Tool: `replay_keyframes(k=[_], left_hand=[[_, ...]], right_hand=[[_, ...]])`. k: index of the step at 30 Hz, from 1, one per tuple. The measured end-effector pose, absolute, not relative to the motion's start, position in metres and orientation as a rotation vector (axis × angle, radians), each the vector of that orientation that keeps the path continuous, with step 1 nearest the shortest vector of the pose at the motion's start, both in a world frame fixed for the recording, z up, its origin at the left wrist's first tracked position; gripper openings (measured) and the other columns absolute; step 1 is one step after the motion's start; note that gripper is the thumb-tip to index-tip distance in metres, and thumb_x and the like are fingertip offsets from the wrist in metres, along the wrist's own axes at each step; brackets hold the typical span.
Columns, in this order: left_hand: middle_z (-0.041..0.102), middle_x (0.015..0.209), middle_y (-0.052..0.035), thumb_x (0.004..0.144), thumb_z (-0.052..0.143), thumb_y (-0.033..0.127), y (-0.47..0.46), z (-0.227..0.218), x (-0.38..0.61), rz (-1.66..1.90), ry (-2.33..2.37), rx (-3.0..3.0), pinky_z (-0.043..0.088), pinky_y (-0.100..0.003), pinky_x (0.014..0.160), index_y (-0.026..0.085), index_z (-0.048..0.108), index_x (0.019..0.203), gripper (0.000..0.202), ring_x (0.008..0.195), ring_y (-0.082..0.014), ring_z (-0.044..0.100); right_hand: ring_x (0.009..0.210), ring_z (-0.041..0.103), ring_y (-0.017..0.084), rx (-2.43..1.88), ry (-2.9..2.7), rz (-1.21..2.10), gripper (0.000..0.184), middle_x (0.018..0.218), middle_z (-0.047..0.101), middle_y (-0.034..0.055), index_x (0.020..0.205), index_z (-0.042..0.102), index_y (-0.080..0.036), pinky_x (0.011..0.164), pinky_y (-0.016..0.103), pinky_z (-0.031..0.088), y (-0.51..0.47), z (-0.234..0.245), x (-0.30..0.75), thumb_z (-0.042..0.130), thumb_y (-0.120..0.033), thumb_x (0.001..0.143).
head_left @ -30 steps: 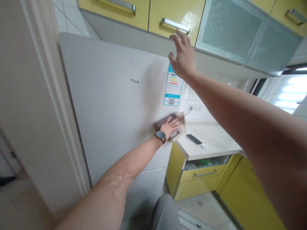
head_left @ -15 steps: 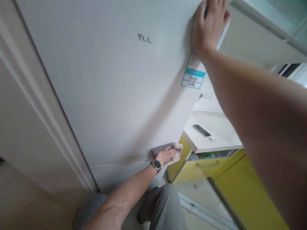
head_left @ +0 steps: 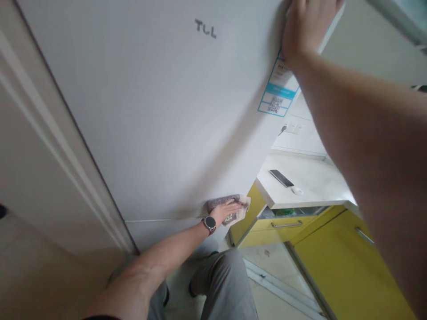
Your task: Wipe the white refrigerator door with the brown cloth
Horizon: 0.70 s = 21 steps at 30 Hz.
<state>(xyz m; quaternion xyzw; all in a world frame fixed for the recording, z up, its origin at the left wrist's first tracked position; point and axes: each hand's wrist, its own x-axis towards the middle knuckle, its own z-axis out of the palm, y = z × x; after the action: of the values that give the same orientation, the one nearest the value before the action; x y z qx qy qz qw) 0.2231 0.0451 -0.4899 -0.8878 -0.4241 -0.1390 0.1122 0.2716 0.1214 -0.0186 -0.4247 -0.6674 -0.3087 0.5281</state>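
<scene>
Two hands are at one white fridge (head_left: 167,124): the left hand (head_left: 224,211) has slid one cloth (head_left: 235,218) lower, and the right hand (head_left: 308,29) is now by the edge.
The left fingers (head_left: 233,206) lie flat on the cloth at the seam (head_left: 156,220), so the work seems lower now. The right fingertips are out of sight, so I cannot tell what they hold. One watch (head_left: 209,222) is on the wrist; one phone (head_left: 281,178) and one small white thing (head_left: 297,191) sit on one counter (head_left: 315,178).

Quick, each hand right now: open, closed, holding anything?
Left hand: open, laid over the cloth against the fridge.
Right hand: at the fridge's edge, partly out of frame; open or closed can't be told.
</scene>
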Motion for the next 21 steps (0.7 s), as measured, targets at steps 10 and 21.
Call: replay_keyframes(k=[10,21], left_hand=[[0.021,0.176,0.0069,0.096,0.053,0.034,0.007,-0.333,0.120,-0.407,-1.125,-2.216,0.010,-0.050,0.136,0.037,0.031,0.167,0.075,0.163,-0.0235,0.018],[0.000,0.180,-0.0029,0.059,0.084,0.076,-0.022,-0.089,0.066,-0.387,-1.397,-1.906,-0.015,-0.064,0.127,0.027,0.011,0.171,0.143,0.162,-0.0417,-0.012]], right_hand=[[0.125,0.041,0.026,-0.885,-1.590,-0.629,0.025,0.135,0.058,0.0128,0.118,0.054,-0.023,0.115,0.047,0.026,0.104,-0.033,0.272,0.033,-0.026,0.105],[0.132,0.043,0.031,-0.746,-1.688,-0.522,0.032,0.128,0.060,0.0163,0.114,0.056,-0.019,0.112,0.056,0.029,0.114,-0.026,0.281,0.033,-0.040,0.106]])
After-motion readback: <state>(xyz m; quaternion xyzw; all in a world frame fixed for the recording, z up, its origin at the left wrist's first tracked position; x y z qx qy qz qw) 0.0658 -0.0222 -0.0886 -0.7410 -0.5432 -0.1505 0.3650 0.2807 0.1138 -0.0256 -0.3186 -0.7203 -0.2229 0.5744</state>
